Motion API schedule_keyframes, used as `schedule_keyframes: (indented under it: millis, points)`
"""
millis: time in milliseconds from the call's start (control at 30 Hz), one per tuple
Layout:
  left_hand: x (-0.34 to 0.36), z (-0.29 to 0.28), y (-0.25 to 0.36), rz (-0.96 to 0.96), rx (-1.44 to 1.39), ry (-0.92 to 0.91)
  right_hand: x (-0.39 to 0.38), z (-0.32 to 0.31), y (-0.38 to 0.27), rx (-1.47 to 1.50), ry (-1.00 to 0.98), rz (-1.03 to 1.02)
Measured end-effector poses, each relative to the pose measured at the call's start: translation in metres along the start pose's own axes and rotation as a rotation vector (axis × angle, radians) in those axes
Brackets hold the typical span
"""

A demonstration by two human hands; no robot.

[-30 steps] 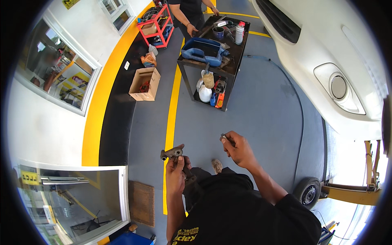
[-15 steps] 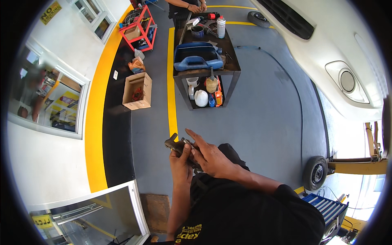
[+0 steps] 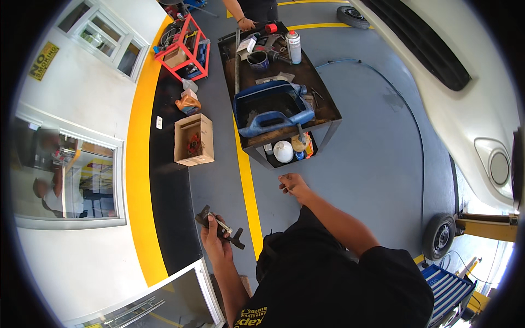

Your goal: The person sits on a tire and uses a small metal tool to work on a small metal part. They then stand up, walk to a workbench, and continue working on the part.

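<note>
My left hand (image 3: 216,245) is wrapped round a dark metal part, by its shape a brake caliper bracket (image 3: 225,232), with a shiny pin-like piece along it. It is held up at a tilt, left of my body. My right hand (image 3: 294,187) is apart from it, reaching forward just short of the metal cart. Its fingers are curled together; what they hold, if anything, is too small to make out. Beyond it, the metal cart (image 3: 329,112) carries a cut-open blue jug (image 3: 266,130), a dark blue can (image 3: 258,62), a spray can (image 3: 293,47) and an impact wrench (image 3: 275,53).
Another person's hand (image 3: 246,24) rests at the cart's far end. A cardboard box (image 3: 205,156) and red trolley (image 3: 192,57) stand along the left wall. At right are a white car bumper (image 3: 437,93), a hose (image 3: 407,117), a wheel (image 3: 439,236) and a blue rack (image 3: 445,284).
My hands have come apart. The left has moved left and down with the bracket, which is turned differently; the right has moved forward and right. The cart appears nearer.
</note>
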State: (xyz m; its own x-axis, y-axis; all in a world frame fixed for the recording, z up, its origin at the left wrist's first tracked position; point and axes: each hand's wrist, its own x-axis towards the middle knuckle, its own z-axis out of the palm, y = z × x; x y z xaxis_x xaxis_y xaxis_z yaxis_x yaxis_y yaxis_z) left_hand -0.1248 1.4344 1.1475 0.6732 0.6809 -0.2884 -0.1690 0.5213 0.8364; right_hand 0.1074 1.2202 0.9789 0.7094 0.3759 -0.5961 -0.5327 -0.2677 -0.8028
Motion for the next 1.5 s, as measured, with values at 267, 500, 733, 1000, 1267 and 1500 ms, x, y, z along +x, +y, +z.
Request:
schedule_keyframes:
  millis: [267,500,733,1000,1267,1500]
  points:
    - [0.043,0.017,-0.001,-0.068,0.011,0.059,0.132,0.027,-0.01,0.474,0.065,-0.002]
    - [0.112,-0.003,0.012,-0.185,0.0,-0.002,0.197,0.044,-0.062,0.509,0.2,-0.169]
    - [0.168,-0.026,0.068,-0.152,0.018,-0.003,0.24,0.057,-0.066,0.601,0.399,-0.08]
    - [0.219,-0.084,0.105,-0.146,0.096,0.046,0.232,0.037,-0.045,0.473,0.388,-0.263]
    - [0.331,-0.029,0.114,-0.237,0.198,-0.041,0.124,0.022,-0.142,-0.649,0.436,0.157]
    - [0.438,0.149,0.084,-0.395,0.471,-0.442,0.082,0.124,-0.308,-0.321,0.372,-0.359]
